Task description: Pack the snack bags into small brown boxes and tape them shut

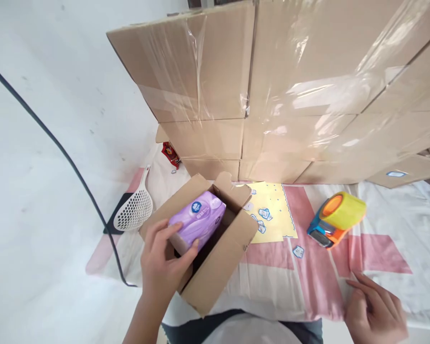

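Observation:
A purple pack of tissues point(202, 217) lies tilted in the mouth of an open cardboard box point(222, 258), whose flaps stand spread. My left hand point(165, 253) grips the near end of the pack, thumb on one side and fingers on the other. The inside of the box below the pack is mostly hidden. At the lower right, my right hand point(376, 306) hovers at or rests on the pink and white cloth, holding nothing I can see. Its fingers are loosely bent, the foremost ones stretched out. A tape dispenser point(337, 220) with yellow tape lies beyond it.
Behind, stacked cartons point(272, 86) wrapped in clear film form a wall. A white slotted skimmer point(134, 210) lies left of the box, near a dark cable point(68, 157). Yellow paper point(272, 210) with small stickers and a red packet point(171, 155) are on the cloth point(272, 286).

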### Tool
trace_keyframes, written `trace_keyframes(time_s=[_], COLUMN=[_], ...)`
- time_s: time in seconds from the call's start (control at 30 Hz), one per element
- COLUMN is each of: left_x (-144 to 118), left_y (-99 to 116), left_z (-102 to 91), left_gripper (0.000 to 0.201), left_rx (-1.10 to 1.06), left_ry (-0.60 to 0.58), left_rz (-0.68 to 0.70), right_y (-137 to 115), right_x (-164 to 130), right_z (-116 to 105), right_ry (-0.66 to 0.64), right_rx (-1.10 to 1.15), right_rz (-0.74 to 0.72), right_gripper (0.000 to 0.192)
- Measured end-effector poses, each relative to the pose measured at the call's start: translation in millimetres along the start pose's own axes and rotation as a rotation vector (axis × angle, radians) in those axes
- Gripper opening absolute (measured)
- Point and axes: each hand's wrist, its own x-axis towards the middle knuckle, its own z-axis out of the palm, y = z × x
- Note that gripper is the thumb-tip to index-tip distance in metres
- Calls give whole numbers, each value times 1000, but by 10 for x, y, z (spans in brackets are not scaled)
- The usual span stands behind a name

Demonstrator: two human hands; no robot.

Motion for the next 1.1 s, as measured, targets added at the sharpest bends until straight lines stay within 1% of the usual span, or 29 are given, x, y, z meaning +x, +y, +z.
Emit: trace_keyframes(time_s=[0.07, 0.13, 0.2, 0.3, 0.4, 0.57, 0.67, 0.77, 0.93, 1.1], left_x=[42, 96, 138, 162, 154, 149, 154, 140, 105, 149], left_y=[-3, 5, 23, 55, 70, 61, 58, 57, 55, 88], left_z=[13, 10, 16, 41, 52, 47, 47, 45, 32, 46], left_gripper=[32, 30, 28, 26, 28, 28, 27, 25, 26, 29], left_rx=[128, 193, 227, 257, 269, 264, 255, 247, 243, 231], left_ry=[-157, -288, -337, -337, -328, -322, -331, -345, -347, -343], left_rz=[66, 96, 122, 174, 188, 193, 173, 154, 56, 2], right_y=[-5, -29, -54, -72, -76, -84, -82, -78, -100, -131], right_x=[-21, -31, -35, -39, -47, -57, -53, -47, -49, -60], right_z=[12, 20, 18, -10, -48, -80, -75, -54, -31, -21], right_ry=[29, 63, 73, 22, -29, -47, -71, -67, -54, -29], right_rx=[23, 30, 21, -16, -65, -97, -98, -118, -130, -121], right_rz=[39, 90, 113, 97, 95, 130, 151, 168, 173, 167], right_gripper=[15, 19, 20, 19, 21, 21, 18, 17, 18, 19])
